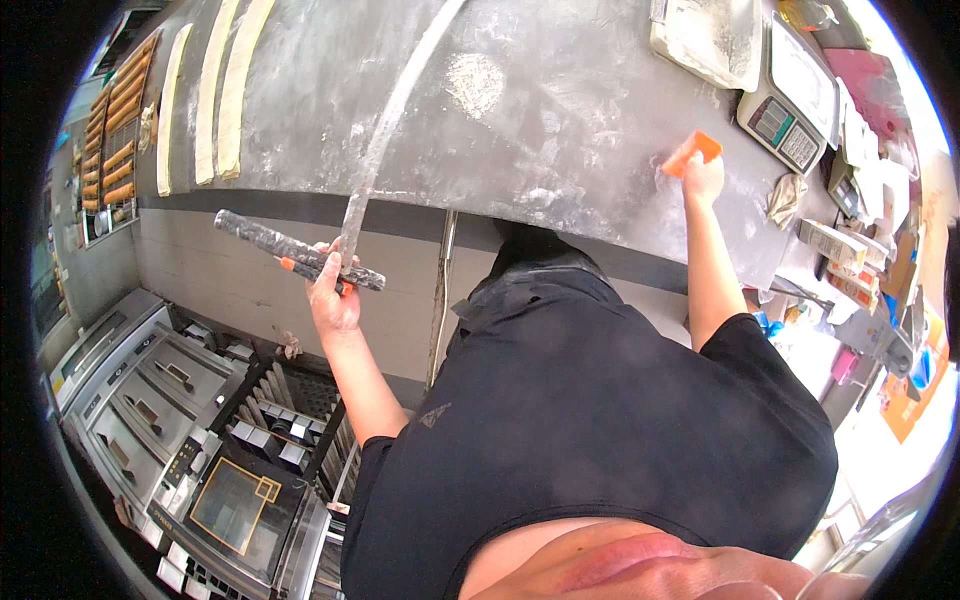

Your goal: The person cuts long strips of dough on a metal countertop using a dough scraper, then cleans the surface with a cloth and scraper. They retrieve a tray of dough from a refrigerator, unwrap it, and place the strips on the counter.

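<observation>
My left hand [335, 292] is closed around several long tools beyond the near edge of the worktop. Among them are a dark, flour-dusted rod [289, 245], a long pale straight bar [386, 120] reaching up across the worktop, and a dark-handled tool with orange parts [300, 268]. My right hand [703, 176] grips an orange scraper [694, 152] against the grey worktop [570, 142]. A small heap of whitish flour or crumbs [475, 84] lies farther up the surface. Long flat dough strips [238, 90] lie side by side at the left.
A digital scale [784, 127] and a floury plastic tub [705, 45] stand at the right, near a crumpled cloth [787, 200] and small cartons [832, 244]. Racks of browned rolls [127, 90] are at far left. Steel ovens [142, 397] stand lower left.
</observation>
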The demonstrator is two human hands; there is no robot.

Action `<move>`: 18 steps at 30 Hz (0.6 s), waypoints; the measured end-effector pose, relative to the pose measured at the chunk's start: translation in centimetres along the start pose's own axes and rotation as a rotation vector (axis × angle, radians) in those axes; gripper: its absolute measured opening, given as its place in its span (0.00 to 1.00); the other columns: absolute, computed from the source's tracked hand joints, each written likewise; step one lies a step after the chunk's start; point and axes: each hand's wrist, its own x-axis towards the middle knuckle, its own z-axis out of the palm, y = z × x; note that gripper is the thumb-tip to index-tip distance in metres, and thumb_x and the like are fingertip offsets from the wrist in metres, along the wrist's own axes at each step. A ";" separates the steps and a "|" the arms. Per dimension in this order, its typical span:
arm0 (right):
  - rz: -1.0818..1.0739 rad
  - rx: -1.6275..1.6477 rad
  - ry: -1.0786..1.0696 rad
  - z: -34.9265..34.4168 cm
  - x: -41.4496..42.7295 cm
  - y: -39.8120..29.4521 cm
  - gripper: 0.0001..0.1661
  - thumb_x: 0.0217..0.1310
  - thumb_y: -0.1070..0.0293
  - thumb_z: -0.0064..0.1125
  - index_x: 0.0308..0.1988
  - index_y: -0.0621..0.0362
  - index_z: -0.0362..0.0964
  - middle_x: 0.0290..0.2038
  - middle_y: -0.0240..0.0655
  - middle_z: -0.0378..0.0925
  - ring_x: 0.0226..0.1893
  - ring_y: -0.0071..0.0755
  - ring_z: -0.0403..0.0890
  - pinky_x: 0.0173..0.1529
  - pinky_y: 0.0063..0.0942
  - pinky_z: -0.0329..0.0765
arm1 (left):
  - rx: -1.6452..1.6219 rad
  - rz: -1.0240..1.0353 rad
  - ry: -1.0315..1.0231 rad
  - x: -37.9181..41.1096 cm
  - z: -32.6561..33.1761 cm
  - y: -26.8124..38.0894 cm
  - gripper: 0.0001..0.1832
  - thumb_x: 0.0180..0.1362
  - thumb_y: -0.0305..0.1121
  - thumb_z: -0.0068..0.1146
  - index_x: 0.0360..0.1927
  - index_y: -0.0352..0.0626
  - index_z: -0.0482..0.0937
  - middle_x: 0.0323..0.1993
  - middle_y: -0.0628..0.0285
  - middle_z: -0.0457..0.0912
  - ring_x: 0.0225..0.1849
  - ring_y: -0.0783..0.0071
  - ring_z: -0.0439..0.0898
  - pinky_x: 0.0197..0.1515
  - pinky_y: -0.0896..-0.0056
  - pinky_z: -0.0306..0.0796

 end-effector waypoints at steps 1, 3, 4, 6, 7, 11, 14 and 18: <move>-0.041 -0.179 0.180 0.6 1.4 5.7 0.16 0.65 0.63 0.56 0.46 0.59 0.83 0.33 0.43 0.89 0.41 0.47 0.91 0.50 0.43 0.83 | 0.016 -0.002 0.016 0.4 0.1 0.1 0.17 0.67 0.20 0.62 0.58 0.43 0.77 0.54 0.57 0.85 0.56 0.67 0.84 0.57 0.58 0.81; -0.045 -0.123 0.044 3.5 0.5 2.8 0.17 0.65 0.63 0.57 0.45 0.61 0.83 0.37 0.47 0.88 0.42 0.49 0.90 0.49 0.44 0.83 | 0.019 0.037 0.039 0.5 -0.2 0.2 0.17 0.68 0.21 0.62 0.58 0.43 0.77 0.55 0.57 0.84 0.56 0.67 0.84 0.57 0.58 0.81; -0.014 0.001 -0.084 4.9 -1.6 -3.2 0.17 0.65 0.62 0.57 0.45 0.62 0.83 0.38 0.48 0.88 0.42 0.50 0.90 0.49 0.45 0.83 | 0.031 0.061 0.055 0.2 -0.1 0.5 0.17 0.68 0.21 0.62 0.58 0.43 0.77 0.55 0.57 0.84 0.56 0.67 0.84 0.57 0.58 0.81; -0.013 0.113 -0.178 8.5 -4.1 -12.2 0.19 0.69 0.56 0.58 0.46 0.61 0.81 0.34 0.46 0.88 0.37 0.48 0.90 0.48 0.44 0.83 | 0.032 0.083 0.053 0.8 1.5 1.1 0.16 0.69 0.22 0.61 0.58 0.43 0.76 0.55 0.56 0.84 0.54 0.67 0.84 0.57 0.58 0.81; -0.059 0.114 -0.166 12.0 -4.6 -14.6 0.21 0.72 0.51 0.58 0.47 0.59 0.78 0.30 0.43 0.87 0.32 0.44 0.90 0.47 0.42 0.84 | 0.044 0.085 0.027 1.5 2.4 1.6 0.16 0.69 0.22 0.61 0.58 0.44 0.76 0.55 0.56 0.84 0.54 0.67 0.84 0.57 0.58 0.81; -0.147 0.171 -0.563 17.4 -5.7 -24.3 0.24 0.72 0.53 0.56 0.51 0.64 0.77 0.45 0.58 0.86 0.50 0.60 0.87 0.56 0.50 0.82 | 0.032 0.073 0.009 2.4 4.1 2.4 0.14 0.70 0.24 0.61 0.57 0.46 0.76 0.54 0.55 0.85 0.53 0.67 0.84 0.56 0.58 0.81; -0.224 0.104 -0.552 17.4 -3.5 -24.2 0.24 0.70 0.55 0.55 0.54 0.65 0.77 0.50 0.62 0.83 0.54 0.66 0.84 0.59 0.51 0.80 | -0.025 0.066 -0.008 3.7 3.8 2.7 0.13 0.71 0.24 0.60 0.56 0.47 0.76 0.54 0.55 0.85 0.53 0.67 0.85 0.56 0.57 0.81; -0.154 -0.189 -0.297 6.2 2.2 -17.7 0.34 0.73 0.38 0.53 0.51 0.61 0.80 0.47 0.53 0.87 0.50 0.61 0.87 0.56 0.49 0.82 | -0.100 0.066 0.018 3.3 2.6 2.5 0.14 0.71 0.24 0.59 0.57 0.48 0.76 0.55 0.55 0.84 0.53 0.67 0.84 0.56 0.56 0.82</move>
